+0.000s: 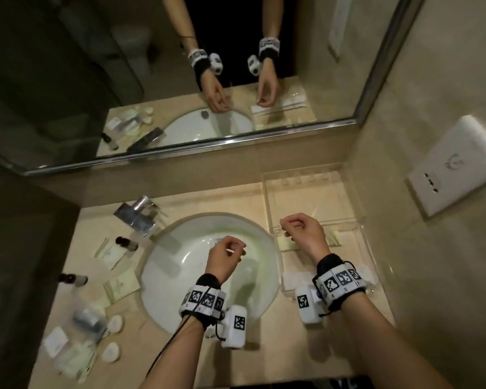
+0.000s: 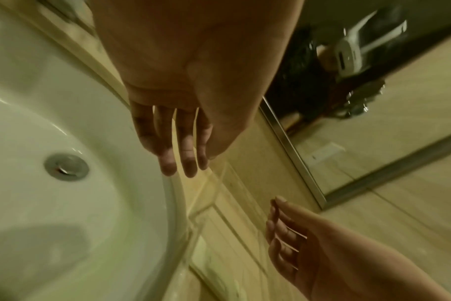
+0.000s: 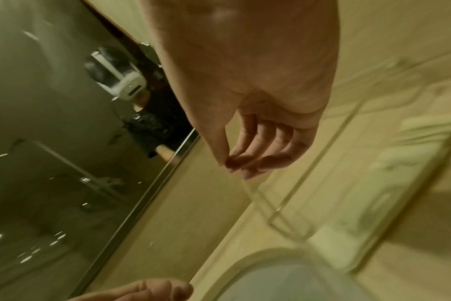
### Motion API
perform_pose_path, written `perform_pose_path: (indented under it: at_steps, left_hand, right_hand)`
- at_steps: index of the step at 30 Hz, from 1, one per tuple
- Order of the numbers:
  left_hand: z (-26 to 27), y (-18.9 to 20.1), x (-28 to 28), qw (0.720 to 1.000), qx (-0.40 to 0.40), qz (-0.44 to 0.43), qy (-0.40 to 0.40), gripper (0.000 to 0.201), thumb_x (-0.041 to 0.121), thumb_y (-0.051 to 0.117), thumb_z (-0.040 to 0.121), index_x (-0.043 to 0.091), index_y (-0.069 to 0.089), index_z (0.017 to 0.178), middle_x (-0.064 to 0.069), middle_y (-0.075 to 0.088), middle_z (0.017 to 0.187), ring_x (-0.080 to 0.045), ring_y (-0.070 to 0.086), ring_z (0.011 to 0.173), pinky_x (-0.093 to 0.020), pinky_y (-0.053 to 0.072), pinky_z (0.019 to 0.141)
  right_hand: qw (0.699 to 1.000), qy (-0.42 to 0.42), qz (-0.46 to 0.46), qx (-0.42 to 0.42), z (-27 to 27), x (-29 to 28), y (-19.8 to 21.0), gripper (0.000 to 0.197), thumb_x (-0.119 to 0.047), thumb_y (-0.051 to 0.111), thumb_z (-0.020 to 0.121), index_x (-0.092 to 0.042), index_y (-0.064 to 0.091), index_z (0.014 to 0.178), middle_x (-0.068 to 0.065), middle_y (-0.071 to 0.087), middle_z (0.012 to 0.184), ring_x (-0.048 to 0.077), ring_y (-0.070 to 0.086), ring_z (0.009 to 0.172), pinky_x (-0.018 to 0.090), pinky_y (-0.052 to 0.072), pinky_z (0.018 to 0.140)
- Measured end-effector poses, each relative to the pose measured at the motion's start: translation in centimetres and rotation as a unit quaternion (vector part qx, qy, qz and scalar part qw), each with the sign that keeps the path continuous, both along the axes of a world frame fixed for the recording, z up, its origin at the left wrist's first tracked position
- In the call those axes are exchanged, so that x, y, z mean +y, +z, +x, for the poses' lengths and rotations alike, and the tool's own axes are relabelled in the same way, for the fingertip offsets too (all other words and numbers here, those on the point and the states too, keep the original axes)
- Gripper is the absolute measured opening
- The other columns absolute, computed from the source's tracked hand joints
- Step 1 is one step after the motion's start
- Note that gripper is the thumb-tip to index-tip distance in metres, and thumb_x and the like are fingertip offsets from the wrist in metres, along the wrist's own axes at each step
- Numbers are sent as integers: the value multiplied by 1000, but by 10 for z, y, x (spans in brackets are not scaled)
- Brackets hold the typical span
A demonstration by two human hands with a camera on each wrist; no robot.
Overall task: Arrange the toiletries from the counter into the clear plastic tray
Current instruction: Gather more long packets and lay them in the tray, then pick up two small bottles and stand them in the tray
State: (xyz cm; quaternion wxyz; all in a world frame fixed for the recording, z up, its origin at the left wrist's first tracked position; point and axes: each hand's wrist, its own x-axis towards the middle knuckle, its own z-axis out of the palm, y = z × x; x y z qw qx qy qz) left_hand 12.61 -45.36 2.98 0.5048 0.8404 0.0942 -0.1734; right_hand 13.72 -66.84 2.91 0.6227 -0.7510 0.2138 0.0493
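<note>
The clear plastic tray (image 1: 267, 204) lies on the counter right of the sink, with a few pale packets (image 1: 288, 243) in its near half. My right hand (image 1: 289, 227) hovers over the tray's left side, fingers loosely curled and holding nothing; the right wrist view shows the right hand (image 3: 234, 163) empty above the tray's rim (image 3: 291, 203). Above the basin my left hand (image 1: 230, 248) hangs relaxed and empty, its fingers (image 2: 187, 163) nearly straight. Toiletries sit left of the sink: two dark-capped bottles (image 1: 127, 243), paper packets (image 1: 121, 284), round white soaps (image 1: 114, 324) and wrapped items (image 1: 89, 318).
The white sink (image 1: 166, 265) fills the counter's middle, with a chrome faucet (image 1: 139, 214) at its back left. A mirror (image 1: 180, 80) runs along the back wall. On the right wall is a white socket plate (image 1: 458, 167). The tray's far half holds nothing.
</note>
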Motion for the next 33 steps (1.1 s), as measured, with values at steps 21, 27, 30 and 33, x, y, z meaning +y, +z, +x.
perform_pose_path:
  at_steps: [21,27,30,33]
  left_hand:
    - [-96,26,283,947,-22,19,320,8,12,60,90,6,64,94,-10,68,82,-15,61,63,-21,47,57]
    - [-84,-7,362,940,25,1,340,9,12,69,82,13,65,90,-6,68,86,-21,65,76,-37,56,78]
    - [-71,-12,388,932,32,3,360,22,12,74,78,12,60,95,1,65,83,-19,63,81,-33,53,83]
    - [-55,-19,409,930,30,15,366,37,11,78,74,15,52,101,-4,62,95,-20,60,85,-30,49,81]
  right_hand:
    - [945,327,1,27,-4,297,13,9,-20,70,84,-13,71,89,1,74,82,13,68,69,20,47,65]
    - [954,290,-58,39,0,369,-12,15,-21,73,83,-12,68,94,1,70,84,14,66,70,18,46,56]
    - [960,264,-90,22,12,398,-22,23,-16,75,82,-11,63,101,2,64,91,16,60,70,17,46,62]
    - [963,238,-126,13,28,424,-32,35,-9,75,82,-8,56,111,5,60,101,16,57,72,21,46,67]
